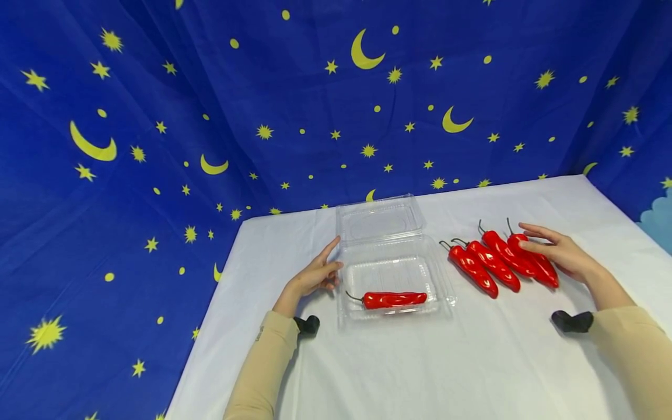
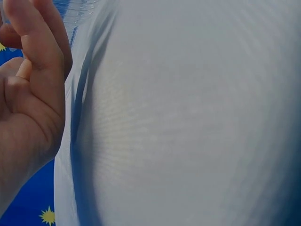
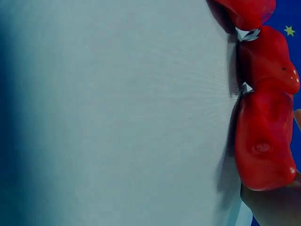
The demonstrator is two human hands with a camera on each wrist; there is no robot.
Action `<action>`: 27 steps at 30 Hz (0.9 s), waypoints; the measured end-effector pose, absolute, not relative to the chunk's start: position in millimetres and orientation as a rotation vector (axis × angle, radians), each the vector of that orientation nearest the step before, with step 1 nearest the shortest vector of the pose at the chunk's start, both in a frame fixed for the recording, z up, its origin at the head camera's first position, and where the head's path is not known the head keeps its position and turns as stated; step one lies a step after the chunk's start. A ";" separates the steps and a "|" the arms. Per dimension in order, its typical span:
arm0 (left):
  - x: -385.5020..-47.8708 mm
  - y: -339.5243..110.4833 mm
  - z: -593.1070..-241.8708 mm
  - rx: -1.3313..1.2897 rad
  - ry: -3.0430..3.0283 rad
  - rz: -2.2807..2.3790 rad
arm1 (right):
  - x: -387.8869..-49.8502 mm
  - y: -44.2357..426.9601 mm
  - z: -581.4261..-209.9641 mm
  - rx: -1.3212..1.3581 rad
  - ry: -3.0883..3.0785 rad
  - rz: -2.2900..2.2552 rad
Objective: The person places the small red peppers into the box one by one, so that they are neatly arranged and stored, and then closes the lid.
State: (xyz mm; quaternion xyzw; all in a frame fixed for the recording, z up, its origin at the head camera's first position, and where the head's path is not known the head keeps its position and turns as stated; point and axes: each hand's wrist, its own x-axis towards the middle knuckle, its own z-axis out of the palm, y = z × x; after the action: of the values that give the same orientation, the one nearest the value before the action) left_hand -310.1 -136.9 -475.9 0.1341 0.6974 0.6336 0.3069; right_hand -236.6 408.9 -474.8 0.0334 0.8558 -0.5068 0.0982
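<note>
A clear plastic clamshell box (image 1: 388,256) lies with its lid (image 1: 378,221) folded back. One red chili pepper (image 1: 395,300) with a dark stem lies along the near side of its base. My left hand (image 1: 315,274) is at the box's left edge, index finger and thumb extended toward it; the left wrist view shows this hand but little of the box. To the right, several red peppers (image 1: 472,271) lie side by side. Over the rightmost pepper (image 1: 546,269) is my right hand (image 1: 567,254), fingers extended and thumb across its upper part. Glossy pepper tips (image 3: 265,141) fill the right wrist view's edge.
A white cloth (image 1: 420,367) covers the table. Behind and to the sides hangs a blue curtain (image 1: 315,87) with yellow moons and stars. Black wrist-worn devices (image 1: 572,321) show at both sleeves.
</note>
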 end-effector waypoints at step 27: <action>-309.5 -134.0 -476.7 0.350 1.866 1.669 | -229.4 408.2 -477.7 0.117 2.574 -1.426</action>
State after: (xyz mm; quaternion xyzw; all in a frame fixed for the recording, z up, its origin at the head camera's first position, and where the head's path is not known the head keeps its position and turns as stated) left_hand -309.5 -134.0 -476.7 0.1319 0.7038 0.6293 0.3022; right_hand -229.4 408.2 -477.7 0.0396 0.8699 -0.4818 0.0981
